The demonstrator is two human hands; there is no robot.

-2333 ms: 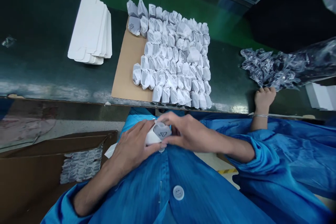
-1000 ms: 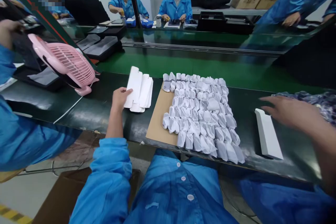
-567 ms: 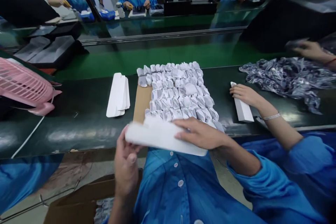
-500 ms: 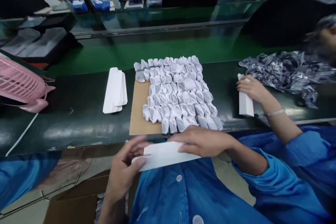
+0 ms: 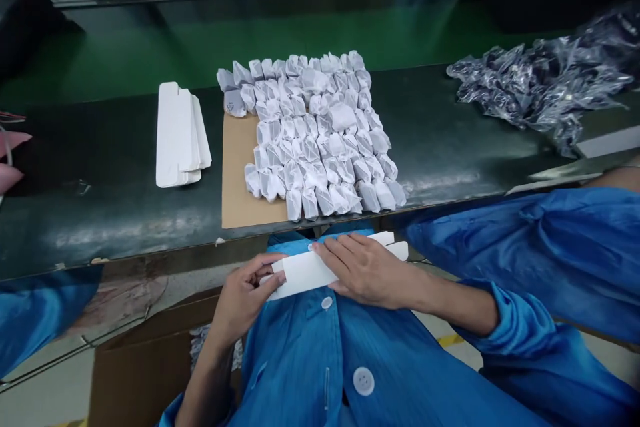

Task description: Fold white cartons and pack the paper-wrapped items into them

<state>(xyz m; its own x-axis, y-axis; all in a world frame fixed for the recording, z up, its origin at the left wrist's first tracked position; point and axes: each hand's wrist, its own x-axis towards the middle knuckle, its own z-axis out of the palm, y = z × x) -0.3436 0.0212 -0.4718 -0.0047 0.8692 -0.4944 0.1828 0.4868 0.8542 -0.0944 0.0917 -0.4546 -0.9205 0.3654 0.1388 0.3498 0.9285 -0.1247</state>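
Note:
Between my hands, in front of the blue smock, is a long white carton [image 5: 303, 275] with open flaps at its right end. My left hand [image 5: 249, 293] pinches the carton's left end between thumb and fingers. Over its right part lies my right hand [image 5: 367, 271], fingers wrapped across the top, hiding that stretch. Just beyond, rows of small paper-wrapped pieces [image 5: 300, 153] rest on a brown cardboard sheet [image 5: 237, 177]. A stack of flat white cartons [image 5: 175, 137] lies to their left on the dark bench.
Crumpled clear plastic bags [image 5: 530, 83] are heaped on the right of the bench [image 5: 100, 213]. A neighbour's blue sleeve [image 5: 480, 240] is close on my right, near another white carton [image 5: 610, 142]. A brown box [image 5: 145, 367] stands below, left.
The view has tipped down, so the workers opposite have left it. My right hand has shifted along the carton, and flaps now show beyond it. My left hand stays at the left end.

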